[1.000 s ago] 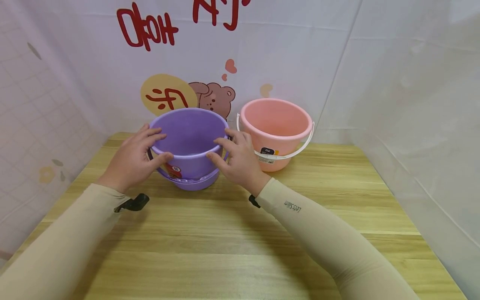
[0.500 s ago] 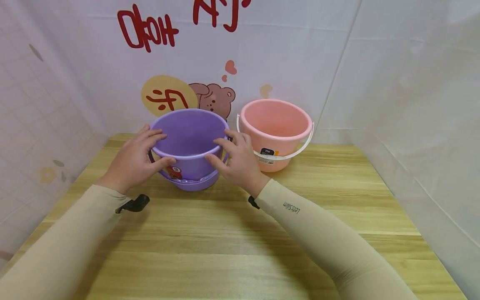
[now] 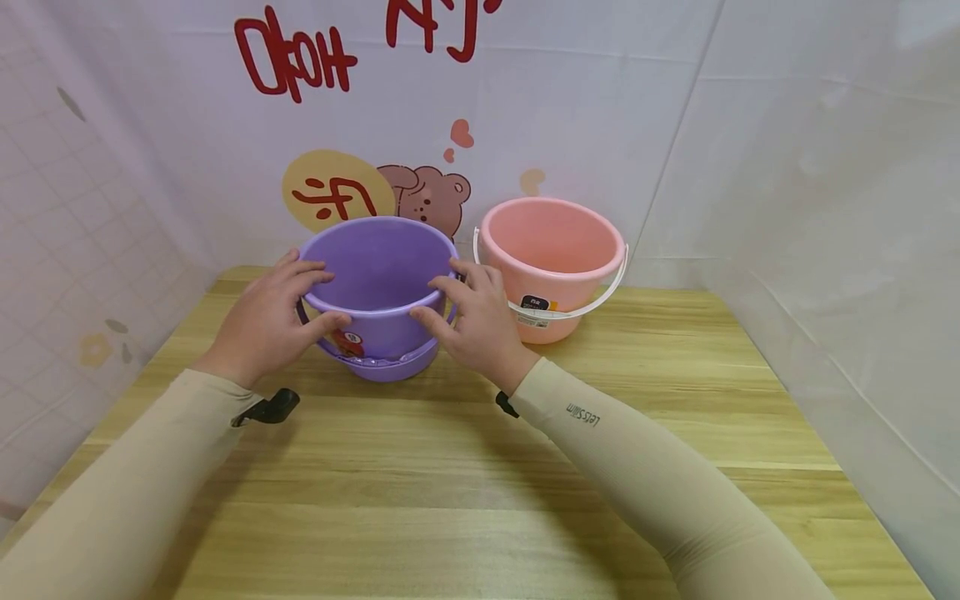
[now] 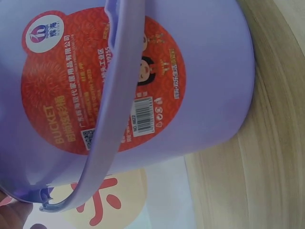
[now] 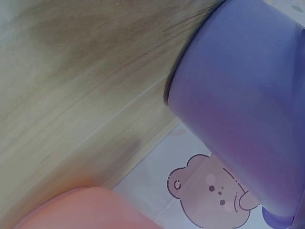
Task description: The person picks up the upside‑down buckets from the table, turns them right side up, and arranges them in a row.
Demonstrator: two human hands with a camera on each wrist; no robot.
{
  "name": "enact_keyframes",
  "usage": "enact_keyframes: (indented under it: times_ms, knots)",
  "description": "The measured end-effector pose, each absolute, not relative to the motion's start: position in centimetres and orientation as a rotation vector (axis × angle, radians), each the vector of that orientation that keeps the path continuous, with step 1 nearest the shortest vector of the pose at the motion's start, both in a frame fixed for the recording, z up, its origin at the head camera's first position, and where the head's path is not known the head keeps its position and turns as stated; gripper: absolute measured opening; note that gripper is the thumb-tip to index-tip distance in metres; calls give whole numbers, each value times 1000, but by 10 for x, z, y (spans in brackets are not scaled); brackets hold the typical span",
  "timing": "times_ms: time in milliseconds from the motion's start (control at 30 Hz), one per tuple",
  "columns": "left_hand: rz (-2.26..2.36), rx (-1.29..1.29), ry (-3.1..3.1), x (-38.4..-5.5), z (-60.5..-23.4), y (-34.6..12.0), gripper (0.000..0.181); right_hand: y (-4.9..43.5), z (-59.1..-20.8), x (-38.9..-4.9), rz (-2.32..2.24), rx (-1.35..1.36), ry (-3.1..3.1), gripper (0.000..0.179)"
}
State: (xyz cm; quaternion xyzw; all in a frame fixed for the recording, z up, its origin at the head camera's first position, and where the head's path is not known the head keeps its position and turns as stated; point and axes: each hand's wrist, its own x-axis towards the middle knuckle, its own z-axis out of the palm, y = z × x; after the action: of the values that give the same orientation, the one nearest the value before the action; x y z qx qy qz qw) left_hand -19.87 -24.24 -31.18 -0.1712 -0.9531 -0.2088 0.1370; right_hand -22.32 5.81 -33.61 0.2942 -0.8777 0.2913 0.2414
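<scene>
A purple bucket [image 3: 378, 275] stands upright on the wooden table, its mouth facing up. My left hand [image 3: 266, 312] grips the rim on the left, fingers reaching over the edge and thumb on the outer wall. On the opposite side my right hand [image 3: 480, 321] holds the rim in much the same way. The bucket's purple handle [image 4: 107, 105] hangs down across the front, over a round red label [image 4: 52, 95] that shows large in the left wrist view. In the right wrist view, the bucket's plain wall [image 5: 238, 86] fills the right side.
Close by on the right stands a pink bucket [image 3: 551, 237] with a white handle [image 3: 573, 313] lowered at its front. Behind both is a white cloth wall [image 3: 600, 108] with red lettering and a cartoon bear. More white cloth borders the table [image 3: 420, 500] on both sides.
</scene>
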Motion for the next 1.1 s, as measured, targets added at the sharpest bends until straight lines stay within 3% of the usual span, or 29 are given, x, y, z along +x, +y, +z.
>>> enact_keyframes:
  times_ms: [1100]
  knots:
    - [-605, -507, -2737, -199, -312, -243, 75, 56, -335, -222, 790, 806, -2387, 43]
